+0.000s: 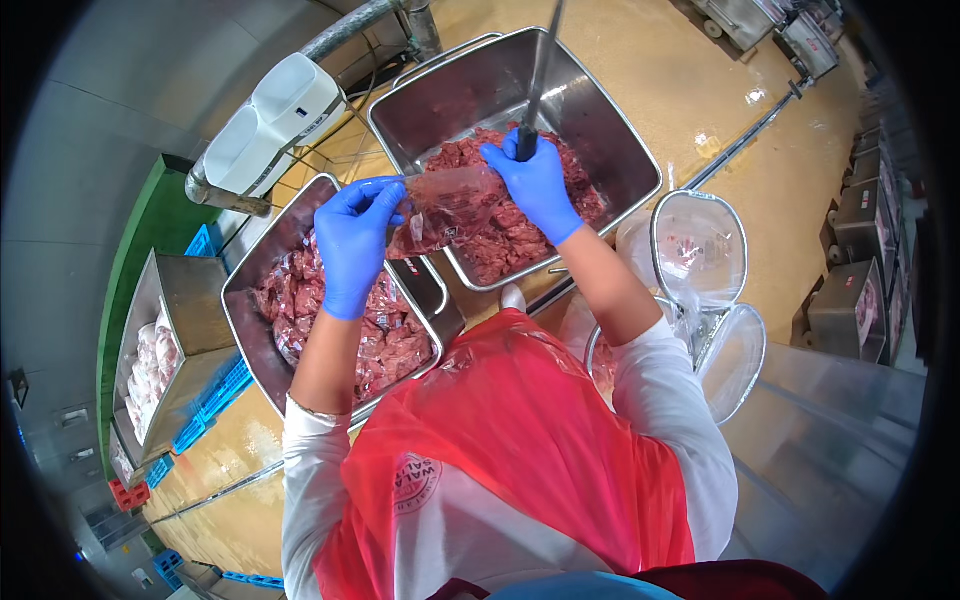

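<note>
The left hand (352,245), in a blue glove, holds a clear bag (445,208) of red meat pieces; its grip is pinched on the bag's upper left edge, thumb and fingers pressed on the plastic. The bag hangs in the air just over the near left corner of the big steel tub (600,120), which holds loose red meat (510,240). The right hand (535,185), also in a blue glove, is at the right side of the bag, above the meat in the big tub. Its grip is closed around the dark handle of a long thin tool (540,70), which goes up and away over the tub. I cannot tell what kind of tool it is.

Left of the big tub, and lower, stands a second steel tub (250,270) filled with packed bags of meat (385,340). Further left of it is a steel box (185,300) with pale meat inside, on blue crates (215,400). Behind the second tub is a white device (275,120) on a pipe. Right of the big tub are two round wire baskets (700,245) with clear plastic. The person wears a red plastic apron (510,450) over white sleeves. The floor (700,70) is yellow and wet.
</note>
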A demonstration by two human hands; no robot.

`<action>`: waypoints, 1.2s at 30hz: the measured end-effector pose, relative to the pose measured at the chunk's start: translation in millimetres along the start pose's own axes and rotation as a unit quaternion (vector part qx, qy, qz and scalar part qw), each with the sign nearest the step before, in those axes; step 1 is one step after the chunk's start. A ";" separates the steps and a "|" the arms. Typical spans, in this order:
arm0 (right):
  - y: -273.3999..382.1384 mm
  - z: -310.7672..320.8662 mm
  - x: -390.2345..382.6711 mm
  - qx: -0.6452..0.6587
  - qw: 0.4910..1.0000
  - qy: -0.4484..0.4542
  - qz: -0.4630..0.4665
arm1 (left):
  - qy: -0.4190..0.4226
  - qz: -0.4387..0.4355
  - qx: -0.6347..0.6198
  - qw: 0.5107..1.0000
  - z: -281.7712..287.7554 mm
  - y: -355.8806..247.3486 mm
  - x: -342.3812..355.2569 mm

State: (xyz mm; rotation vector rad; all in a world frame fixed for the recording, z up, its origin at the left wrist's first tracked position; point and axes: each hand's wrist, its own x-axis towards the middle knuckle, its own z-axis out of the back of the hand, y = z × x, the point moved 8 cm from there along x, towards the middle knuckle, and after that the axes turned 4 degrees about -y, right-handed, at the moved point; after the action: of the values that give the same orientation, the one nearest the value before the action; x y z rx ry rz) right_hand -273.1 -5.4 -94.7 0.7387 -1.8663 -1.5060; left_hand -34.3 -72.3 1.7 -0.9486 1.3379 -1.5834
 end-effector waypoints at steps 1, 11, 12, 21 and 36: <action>1.8 0.7 1.1 -0.016 1.000 -0.019 -0.016 | 0.003 -0.006 0.008 1.000 -4.4 -3.5 -0.1; 57.3 41.2 28.7 -0.379 0.922 -0.067 0.041 | 0.097 -0.061 0.179 0.977 -36.5 15.6 5.8; 61.4 59.0 26.2 -0.370 0.923 -0.094 0.050 | 0.083 -0.079 0.170 0.979 -45.2 15.5 12.2; 42.9 120.1 -149.0 -0.627 0.771 0.049 -0.103 | 0.036 -0.131 0.206 0.969 -60.8 71.5 33.5; -43.7 165.2 15.4 -0.668 0.735 0.105 -0.055 | 0.023 0.040 0.011 0.999 -88.3 136.7 21.5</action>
State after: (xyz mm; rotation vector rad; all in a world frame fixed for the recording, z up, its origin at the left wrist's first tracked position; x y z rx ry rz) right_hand -406.7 79.2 -161.4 0.2380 -0.2219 -2.1669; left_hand -106.7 -72.0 -145.6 -0.8386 1.3714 -1.5638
